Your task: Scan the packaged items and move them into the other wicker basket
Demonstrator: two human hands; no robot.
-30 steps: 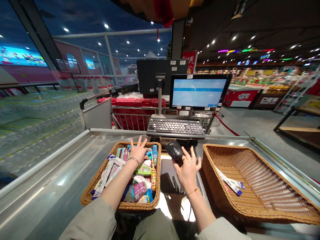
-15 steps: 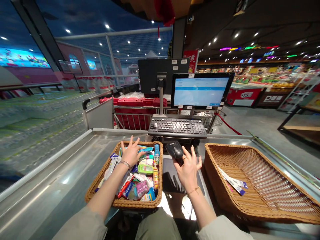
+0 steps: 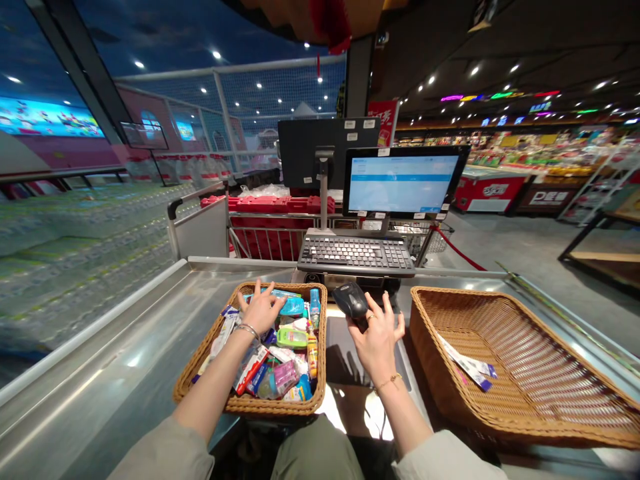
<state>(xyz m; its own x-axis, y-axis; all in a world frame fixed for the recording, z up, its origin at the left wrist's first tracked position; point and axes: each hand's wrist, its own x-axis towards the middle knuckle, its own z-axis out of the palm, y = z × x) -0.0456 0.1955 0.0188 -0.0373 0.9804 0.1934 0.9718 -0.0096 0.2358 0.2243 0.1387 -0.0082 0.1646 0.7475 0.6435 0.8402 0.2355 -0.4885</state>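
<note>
My left hand [image 3: 261, 309] lies with spread fingers on the goods at the far end of the left wicker basket [image 3: 200, 373], touching a blue packet [image 3: 293, 306]. This basket is full of several small packets and bottles. My right hand [image 3: 377, 330] holds a black barcode scanner [image 3: 351, 300] by its handle, with the outer fingers stretched upward, over the dark mat between the baskets. The right wicker basket [image 3: 525, 393] holds one white and purple packet [image 3: 467, 365].
Behind the baskets stand a black keyboard [image 3: 357, 254], a lit touchscreen [image 3: 400, 183] and a second monitor's back [image 3: 320, 150]. The steel counter [image 3: 105, 373] stretches left. Red shopping baskets [image 3: 270, 223] and a metal cart sit beyond; store aisles lie to the right.
My left hand has shifted a little to the left and nearer within the full basket, fingers still spread. The right hand with the scanner has hardly moved.
</note>
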